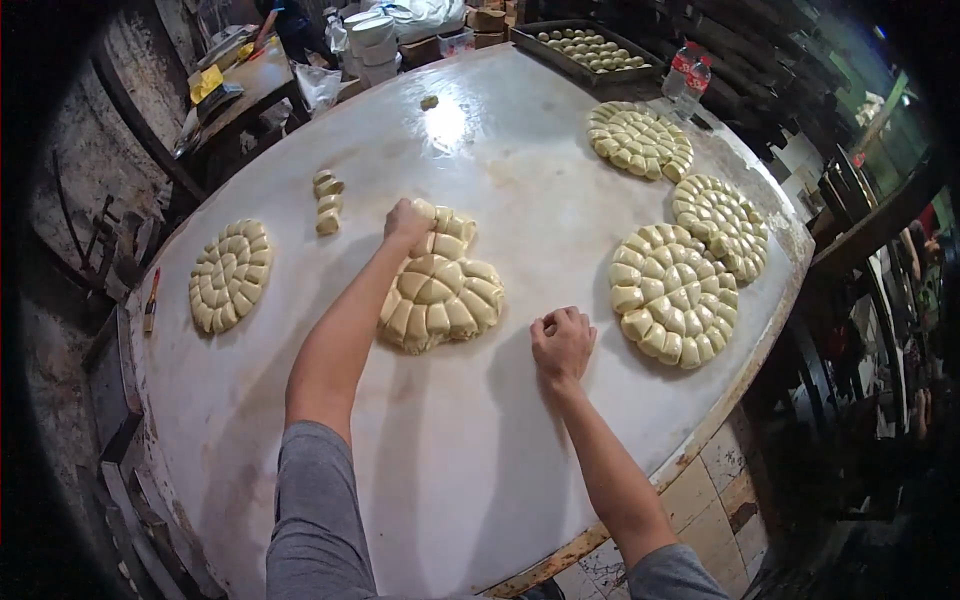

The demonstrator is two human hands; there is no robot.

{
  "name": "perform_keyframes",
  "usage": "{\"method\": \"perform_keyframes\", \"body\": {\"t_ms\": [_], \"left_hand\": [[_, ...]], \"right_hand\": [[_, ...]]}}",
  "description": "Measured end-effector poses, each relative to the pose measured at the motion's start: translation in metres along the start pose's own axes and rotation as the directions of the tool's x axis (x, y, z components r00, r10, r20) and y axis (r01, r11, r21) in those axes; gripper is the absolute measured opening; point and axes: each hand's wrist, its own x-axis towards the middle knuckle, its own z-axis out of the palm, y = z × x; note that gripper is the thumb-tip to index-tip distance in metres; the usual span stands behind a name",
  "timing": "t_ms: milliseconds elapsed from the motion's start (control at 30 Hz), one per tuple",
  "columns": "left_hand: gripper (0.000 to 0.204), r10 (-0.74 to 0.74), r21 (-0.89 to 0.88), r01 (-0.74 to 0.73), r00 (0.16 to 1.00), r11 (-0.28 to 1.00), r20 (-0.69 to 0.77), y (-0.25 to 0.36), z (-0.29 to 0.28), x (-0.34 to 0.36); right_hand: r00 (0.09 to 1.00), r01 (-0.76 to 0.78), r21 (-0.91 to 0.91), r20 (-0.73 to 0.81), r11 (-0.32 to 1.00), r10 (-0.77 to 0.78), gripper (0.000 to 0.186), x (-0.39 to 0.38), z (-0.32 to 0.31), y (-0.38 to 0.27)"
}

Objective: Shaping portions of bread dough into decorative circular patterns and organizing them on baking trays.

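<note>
Near the middle of the table, a partly formed cluster of pale, glossy dough pieces (440, 300) has a round lower part and a narrower strip at its top. My left hand (406, 224) is at the upper left end of that strip, its fingers closed on a dough piece (424, 209). To the right of the cluster, my right hand (563, 344) hovers over or rests on the table with its fingers curled in. Whatever it may hold is hidden. A short row of dough pieces (328, 205) lies beyond my left forearm.
A round of dough pieces (230, 277) lies at left, near a brush (151, 302). Several similar rounds (673, 295) are at right. A dark tray of dough balls (590, 48) and bottles (688, 75) stand at the far edge. One small dough bit (429, 102) lies far off.
</note>
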Motion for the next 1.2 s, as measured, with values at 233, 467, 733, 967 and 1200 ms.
{"method": "perform_keyframes", "body": {"t_ms": [233, 467, 733, 967, 1200], "left_hand": [[0.033, -0.32, -0.978, 0.201, 0.924, -0.06, 0.209, -0.158, -0.069, 0.004], [0.036, -0.515, -0.974, -0.133, 0.857, -0.181, -0.022, -0.373, -0.15, -0.194], [0.035, 0.044, -0.865, 0.263, 0.95, 0.428, 0.311, -0.258, -0.168, -0.453], [0.026, 0.003, -0.755, 0.066, 0.996, 0.652, 0.09, -0.276, -0.232, -0.54], [0.02, -0.237, -0.973, 0.04, 0.971, 0.227, -0.016, -0.342, -0.225, -0.594]], "right_hand": [[0.996, 0.088, 0.101, -0.026, 0.991, -0.086, 0.013, -0.002, 0.005, -0.001], [0.997, 0.055, 0.043, -0.064, 0.998, -0.052, 0.014, -0.024, 0.003, -0.005], [0.883, -0.027, 0.528, 0.41, 0.849, -0.227, 0.033, -0.215, 0.014, -0.097], [0.386, -0.36, 0.61, 0.786, 0.706, -0.483, 0.043, -0.358, -0.078, -0.249], [0.674, -0.441, 0.703, 0.67, 0.557, -0.311, 0.028, -0.314, -0.099, -0.171]]}}
